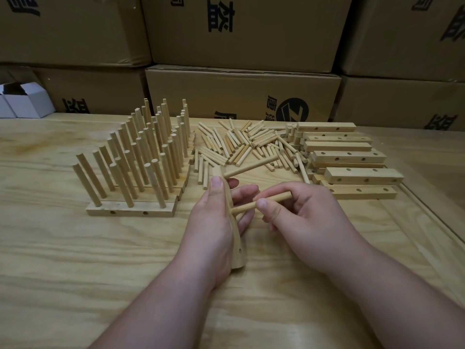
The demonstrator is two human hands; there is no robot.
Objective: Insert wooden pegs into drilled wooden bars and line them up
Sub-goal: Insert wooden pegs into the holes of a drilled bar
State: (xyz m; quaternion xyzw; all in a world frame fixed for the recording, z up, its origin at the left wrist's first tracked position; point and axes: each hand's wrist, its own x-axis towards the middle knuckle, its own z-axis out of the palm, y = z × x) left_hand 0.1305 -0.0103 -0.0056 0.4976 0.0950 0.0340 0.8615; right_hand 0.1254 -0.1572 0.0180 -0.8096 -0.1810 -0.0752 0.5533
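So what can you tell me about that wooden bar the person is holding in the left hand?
The bar is pale, unfinished-looking wood, held on end and tilted, its lower end near the table. The left hand grips its middle, thumb along the top edge. One peg already sticks out sideways near its top; the right hand pinches a second peg at the middle hole. A small side hole shows near the bottom.

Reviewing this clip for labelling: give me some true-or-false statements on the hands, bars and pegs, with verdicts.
1. The left hand holds a drilled bar. True.
2. The right hand is empty. False: it pinches a peg against the bar.
3. The held bar already carries one peg at its far end. True.
4. The finished bars with upright pegs stand right of the loose pegs. False: they stand left.
5. Empty drilled bars are stacked at the right. True.
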